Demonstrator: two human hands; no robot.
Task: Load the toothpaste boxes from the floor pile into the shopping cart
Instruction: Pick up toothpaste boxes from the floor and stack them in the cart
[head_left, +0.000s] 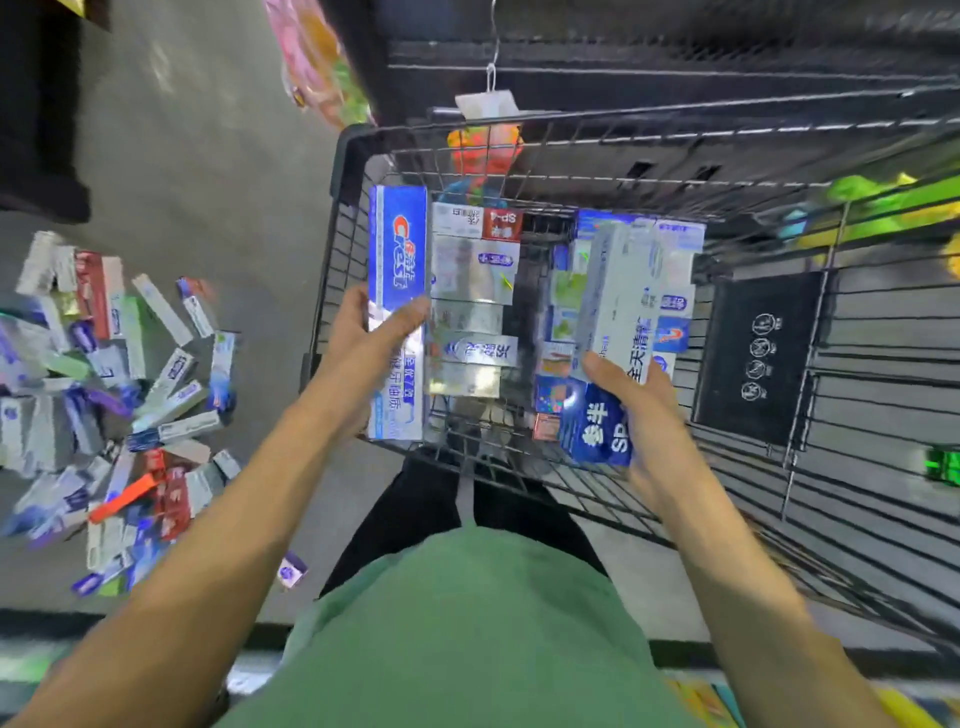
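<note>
A black wire shopping cart (345, 156) stands in front of me with several toothpaste boxes (470, 291) lying inside. My left hand (363, 343) grips a long blue and white Crest box (397, 249) against the cart's left wall. My right hand (631, 410) holds a white and grey toothpaste box (621, 296) tilted over the stack at the cart's right side, above a dark blue box (597, 423). A loose pile of toothpaste boxes (98, 395) lies on the grey floor to my left.
Black shelving with wire racks runs along the right (857, 415). A packet hangs from a hook (485, 104) beyond the cart. One small purple box (292, 570) lies alone on the floor near my legs.
</note>
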